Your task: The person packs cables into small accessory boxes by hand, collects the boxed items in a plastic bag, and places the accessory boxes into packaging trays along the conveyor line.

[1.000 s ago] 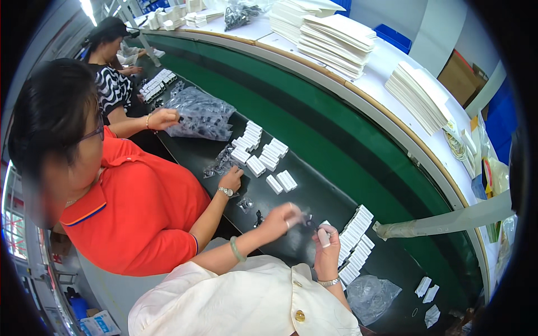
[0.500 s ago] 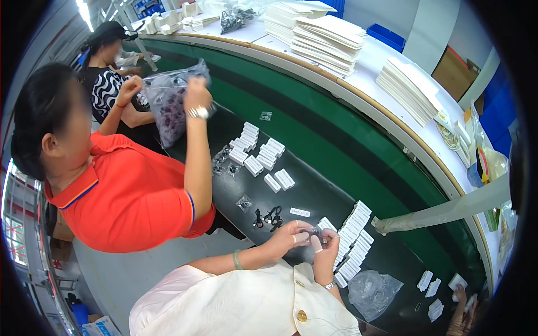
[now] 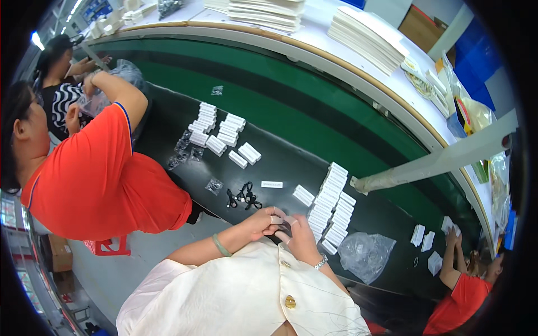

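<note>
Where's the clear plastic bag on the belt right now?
Head view, lower right: the crumpled clear plastic bag lies on the black belt, right of the row of small white boxes and the person's right hand.

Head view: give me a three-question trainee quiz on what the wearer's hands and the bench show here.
1. True or false: the left hand and the right hand are close together over the edge of the black work surface.
2. What lies just beyond the hands, toward the green belt? A) a coil of rope B) a small heap of black cable pieces C) a pair of scissors
3. What stands in a long row to the right of the hands?

Key: 1 true. 2 B. 3 small white boxes, with a clear plastic bag nearby.
</note>
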